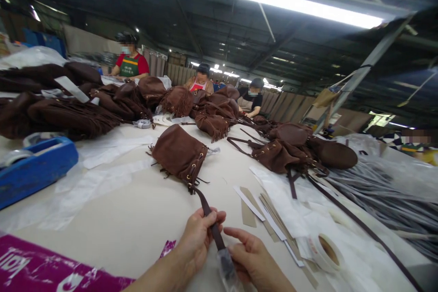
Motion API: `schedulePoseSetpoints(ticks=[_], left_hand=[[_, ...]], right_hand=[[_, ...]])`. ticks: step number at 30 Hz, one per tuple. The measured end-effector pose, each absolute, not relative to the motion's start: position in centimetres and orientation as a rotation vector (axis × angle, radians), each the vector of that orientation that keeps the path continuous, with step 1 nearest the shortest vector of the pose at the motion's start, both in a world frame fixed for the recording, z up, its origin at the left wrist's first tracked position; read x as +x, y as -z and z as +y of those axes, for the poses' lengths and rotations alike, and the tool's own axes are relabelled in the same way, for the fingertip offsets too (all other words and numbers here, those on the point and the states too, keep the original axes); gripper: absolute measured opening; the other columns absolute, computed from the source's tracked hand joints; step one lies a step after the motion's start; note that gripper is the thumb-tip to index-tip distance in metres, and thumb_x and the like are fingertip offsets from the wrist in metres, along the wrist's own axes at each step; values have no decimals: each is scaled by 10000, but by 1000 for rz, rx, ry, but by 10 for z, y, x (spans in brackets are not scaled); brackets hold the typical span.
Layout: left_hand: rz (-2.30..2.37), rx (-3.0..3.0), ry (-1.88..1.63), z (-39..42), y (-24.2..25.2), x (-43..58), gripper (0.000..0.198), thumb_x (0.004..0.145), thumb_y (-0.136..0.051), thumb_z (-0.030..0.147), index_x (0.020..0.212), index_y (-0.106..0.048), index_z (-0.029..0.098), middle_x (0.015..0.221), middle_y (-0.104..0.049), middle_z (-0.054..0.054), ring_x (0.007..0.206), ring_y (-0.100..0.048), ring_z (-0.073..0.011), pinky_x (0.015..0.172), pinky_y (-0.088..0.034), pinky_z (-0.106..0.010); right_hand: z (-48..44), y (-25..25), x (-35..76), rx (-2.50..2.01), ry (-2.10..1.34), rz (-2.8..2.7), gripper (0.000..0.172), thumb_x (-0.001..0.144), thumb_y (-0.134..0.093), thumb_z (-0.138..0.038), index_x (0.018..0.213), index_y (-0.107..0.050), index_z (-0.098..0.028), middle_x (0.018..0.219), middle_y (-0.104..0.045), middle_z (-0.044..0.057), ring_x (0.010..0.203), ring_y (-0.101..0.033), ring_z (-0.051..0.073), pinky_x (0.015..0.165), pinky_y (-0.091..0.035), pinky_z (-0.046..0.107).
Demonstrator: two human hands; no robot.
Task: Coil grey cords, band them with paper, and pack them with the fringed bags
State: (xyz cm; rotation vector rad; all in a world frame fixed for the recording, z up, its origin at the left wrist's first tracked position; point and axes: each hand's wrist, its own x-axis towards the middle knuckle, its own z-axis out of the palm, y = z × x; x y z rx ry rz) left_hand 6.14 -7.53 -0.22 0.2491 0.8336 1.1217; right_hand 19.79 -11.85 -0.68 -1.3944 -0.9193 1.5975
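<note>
A brown fringed bag (179,151) with gold eyelets lies on its side on the pale table. Its dark brown strap (204,201) runs from the bag's mouth toward me. My left hand (200,232) pinches this strap between thumb and fingers. Farther down, a clear plastic wrap (226,267) covers the strap's lower part. My right hand (251,255) is at that wrapped part, thumb against it and index finger stretched toward the left hand. The lower fingers of the right hand are partly hidden behind the wrap.
A blue tape dispenser (41,169) stands at left, above a purple plastic bag (51,267). At right are a tape roll (326,252), paper strips (268,219) and white sheets (277,196). More brown bags (284,153) are heaped behind. Several people work across the table.
</note>
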Motion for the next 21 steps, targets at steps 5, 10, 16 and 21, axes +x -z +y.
schedulePoseSetpoints(ticks=[5,10,16,21], left_hand=[[835,268,-1162,-78,2,64,131,876,-571,3,829,-591,124,806,-730,-110,749,-679,-151,739,-497,-243],[846,231,-1200,-73,0,60,136,834,-632,6,821,-594,136,828,-730,-100,813,-687,-171,755,-488,-242],[857,205,-1174,-70,0,59,152,886,-553,-5,836,-578,136,853,-731,-120,807,-687,-165,751,-503,-257],[868,247,-1160,-73,1,60,135,886,-548,9,843,-580,133,838,-732,-121,796,-685,-167,776,-497,-267]], right_hand=[[-105,16,194,-1441,-1433,-988,584,582,-715,-364,1110,-657,-120,416,-387,-107,393,-281,65,427,-173,212],[-108,12,200,-1471,-1393,-988,690,584,-787,-436,1178,-624,-126,443,-424,-105,400,-309,70,431,-209,210],[-119,27,202,-1414,-1475,-845,769,530,-861,-475,1166,-580,-146,565,-584,-48,486,-483,102,486,-315,204],[-117,31,195,-1445,-1292,-955,720,589,-809,-500,1145,-544,-129,476,-479,-98,401,-310,66,433,-191,208]])
